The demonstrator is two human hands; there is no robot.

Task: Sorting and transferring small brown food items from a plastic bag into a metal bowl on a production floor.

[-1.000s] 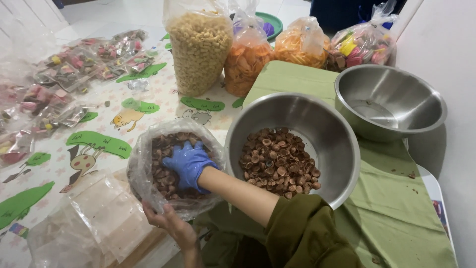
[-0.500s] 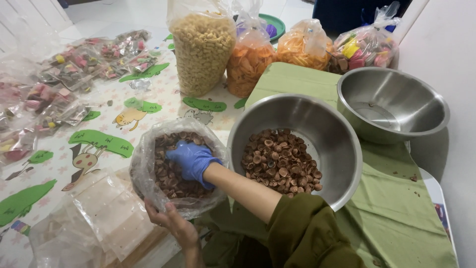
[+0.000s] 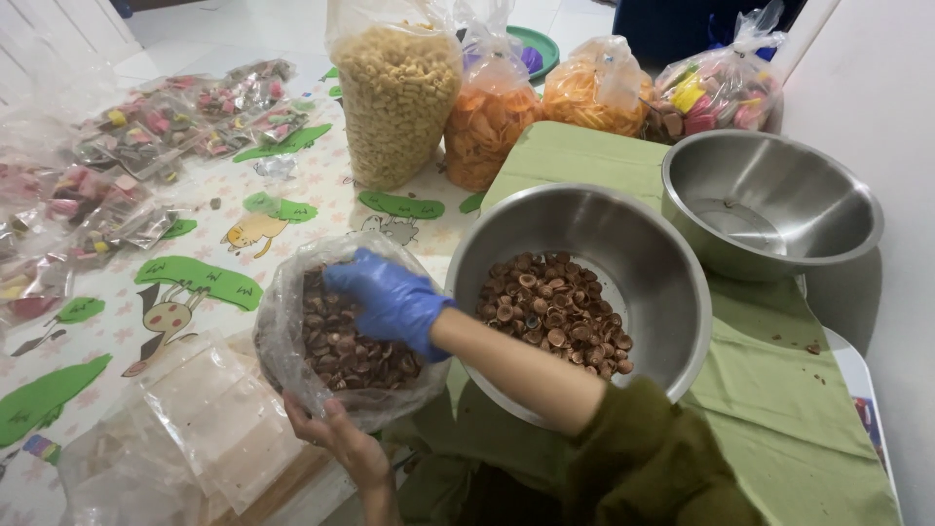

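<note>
My right hand [image 3: 390, 297], in a blue glove, reaches inside a clear plastic bag [image 3: 282, 360] of small brown snack pieces [image 3: 346, 356]. Its fingers are curled over the pieces, and I cannot see whether they hold any. My bare left hand [image 3: 341, 443] grips the bag from underneath at its near side. Just right of the bag stands a steel bowl [image 3: 584, 209] with more of the same brown pieces [image 3: 555, 312] heaped in its bottom.
An empty steel bowl [image 3: 769, 200] sits at the right on a green cloth [image 3: 779, 390]. Tall bags of pale puffs [image 3: 394, 97], orange chips [image 3: 492, 122] and mixed sweets [image 3: 716, 93] stand behind. Small filled packets [image 3: 146, 156] lie left; empty clear bags [image 3: 214, 419] lie near.
My gloved right hand has lifted slightly inside the bag and its fingers have curled in. The left hand keeps hold of the bag's underside.
</note>
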